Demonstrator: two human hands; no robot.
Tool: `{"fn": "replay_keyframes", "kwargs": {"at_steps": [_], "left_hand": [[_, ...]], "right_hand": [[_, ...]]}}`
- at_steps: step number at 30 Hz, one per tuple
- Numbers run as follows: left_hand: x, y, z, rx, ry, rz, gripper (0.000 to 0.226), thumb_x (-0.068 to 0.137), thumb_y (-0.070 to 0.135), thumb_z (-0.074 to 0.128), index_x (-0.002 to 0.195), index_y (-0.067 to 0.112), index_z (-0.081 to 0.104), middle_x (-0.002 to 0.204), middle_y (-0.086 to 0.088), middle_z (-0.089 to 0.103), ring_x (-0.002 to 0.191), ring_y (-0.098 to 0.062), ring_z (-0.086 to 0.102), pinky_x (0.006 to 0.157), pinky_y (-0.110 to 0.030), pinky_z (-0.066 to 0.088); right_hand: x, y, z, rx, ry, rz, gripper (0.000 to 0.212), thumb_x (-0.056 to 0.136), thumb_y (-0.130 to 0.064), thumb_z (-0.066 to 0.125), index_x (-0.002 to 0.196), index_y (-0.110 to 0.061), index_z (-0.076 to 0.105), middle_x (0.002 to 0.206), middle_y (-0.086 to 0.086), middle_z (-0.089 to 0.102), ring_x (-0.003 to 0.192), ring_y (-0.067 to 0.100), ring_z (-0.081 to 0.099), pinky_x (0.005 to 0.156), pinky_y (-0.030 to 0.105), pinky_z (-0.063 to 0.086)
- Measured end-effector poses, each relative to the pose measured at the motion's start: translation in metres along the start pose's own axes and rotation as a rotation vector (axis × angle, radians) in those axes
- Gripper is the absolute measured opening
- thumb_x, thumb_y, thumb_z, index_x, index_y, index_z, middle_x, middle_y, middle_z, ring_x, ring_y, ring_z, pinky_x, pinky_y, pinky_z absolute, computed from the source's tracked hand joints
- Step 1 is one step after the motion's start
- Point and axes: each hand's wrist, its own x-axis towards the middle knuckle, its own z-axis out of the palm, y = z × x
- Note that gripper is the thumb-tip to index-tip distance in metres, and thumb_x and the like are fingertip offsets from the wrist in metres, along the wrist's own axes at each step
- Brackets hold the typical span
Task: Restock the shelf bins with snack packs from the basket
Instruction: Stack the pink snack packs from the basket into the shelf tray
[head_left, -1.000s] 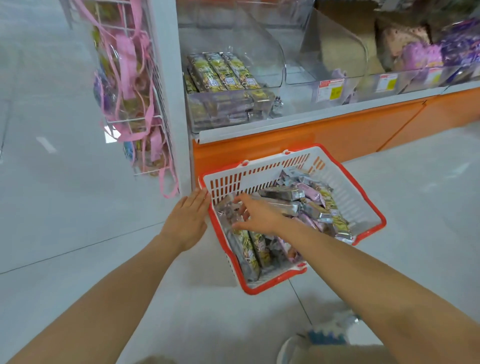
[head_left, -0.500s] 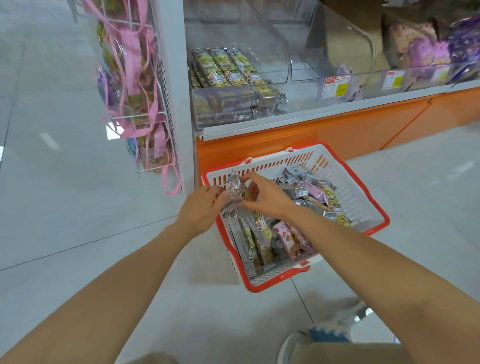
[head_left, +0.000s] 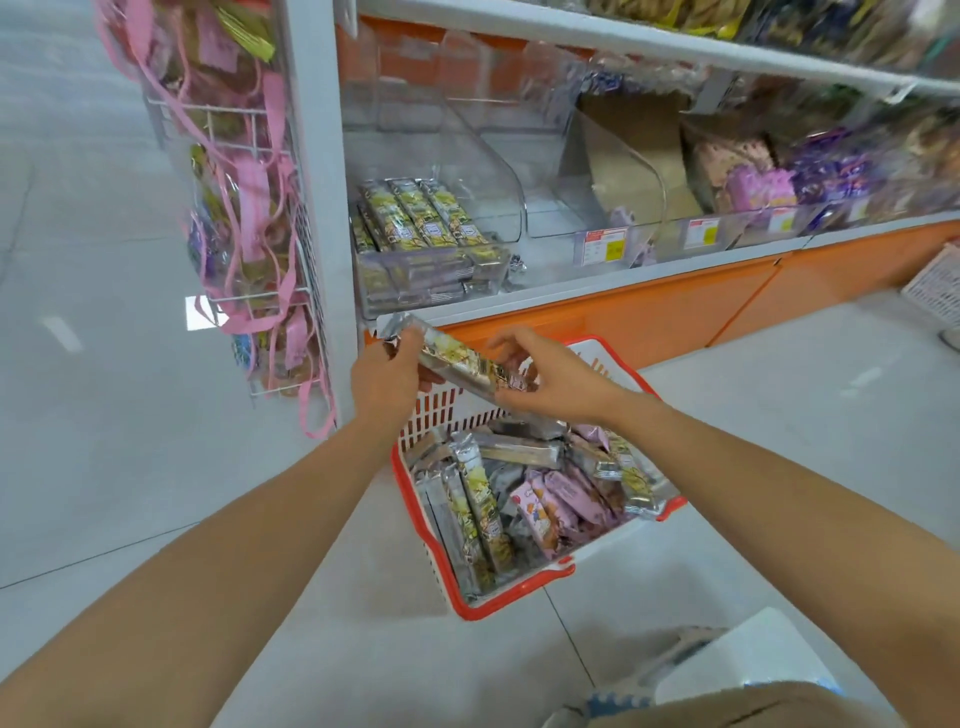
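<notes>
Both hands are now lifting clear of the basket (head_left: 511, 592), where half a second ago they were down at its near-left corner pulling packs up from the pile. We are holding one long silver and yellow snack pack (head_left: 457, 358) in the air above the basket's far rim, tilted with its left end higher. Our left hand (head_left: 387, 376) is gripping the pack's upper left end, fingers curled around it. Our right hand (head_left: 550, 382) is pinching the lower right end between thumb and fingertips, the other fingers loosely bent.

Below, the red-rimmed white basket is sitting on the pale tiled floor (head_left: 104, 467), and it is holding a jumble of silver, yellow and pink packs (head_left: 566, 501). Beyond our hands, the clear shelf bin (head_left: 431, 249) at the left end of the lowest shelf is carrying neat rows of matching yellow packs. The clear bins to its right are looking mostly bare; farther right, purple and pink bags (head_left: 769, 182) are blurring together. On the shelf's left end, a wire rack (head_left: 244, 208) is hanging with pink-ribboned items.
</notes>
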Motion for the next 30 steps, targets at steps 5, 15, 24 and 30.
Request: {"fn": "replay_keyframes", "kwargs": {"at_steps": [5, 15, 24, 30], "left_hand": [[-0.003, 0.030, -0.004, -0.058, 0.028, 0.106, 0.057, 0.097, 0.060, 0.039, 0.085, 0.012, 0.067, 0.070, -0.002, 0.070, 0.069, -0.018, 0.069, 0.073, -0.034, 0.056], [0.028, 0.010, -0.049, 1.129, 0.193, 0.761, 0.076, 0.087, 0.018, 0.061, 0.154, 0.013, 0.025, 0.162, -0.010, 0.019, 0.150, -0.030, 0.011, 0.119, -0.045, 0.007], [0.037, 0.005, -0.064, 1.213, 0.120, 0.827, 0.084, 0.090, 0.016, 0.061, 0.157, 0.016, 0.010, 0.164, -0.007, 0.006, 0.151, -0.026, -0.001, 0.121, -0.045, 0.005], [0.051, -0.003, -0.072, 1.253, 0.119, 0.938, 0.094, 0.083, 0.017, 0.068, 0.156, 0.013, 0.010, 0.164, -0.012, 0.011, 0.151, -0.029, 0.006, 0.122, -0.047, 0.010]], "right_hand": [[0.004, -0.024, -0.040, -0.031, 0.073, -0.071, 0.036, 0.084, -0.018, 0.072, 0.116, -0.022, 0.056, 0.102, 0.000, 0.059, 0.095, 0.016, 0.057, 0.078, 0.037, 0.051], [0.072, -0.067, -0.098, -0.003, 0.238, 0.016, 0.030, 0.082, -0.029, 0.077, 0.109, -0.019, 0.066, 0.083, 0.000, 0.062, 0.073, 0.011, 0.058, 0.072, 0.031, 0.050], [0.180, -0.094, -0.067, 0.030, 0.254, 0.076, 0.024, 0.080, -0.026, 0.078, 0.098, -0.017, 0.064, 0.070, -0.010, 0.051, 0.061, 0.004, 0.047, 0.057, 0.021, 0.038], [0.231, -0.094, -0.039, -0.036, 0.298, 0.101, 0.029, 0.079, -0.034, 0.078, 0.100, -0.016, 0.067, 0.097, -0.002, 0.055, 0.088, 0.016, 0.052, 0.078, 0.029, 0.043]]}}
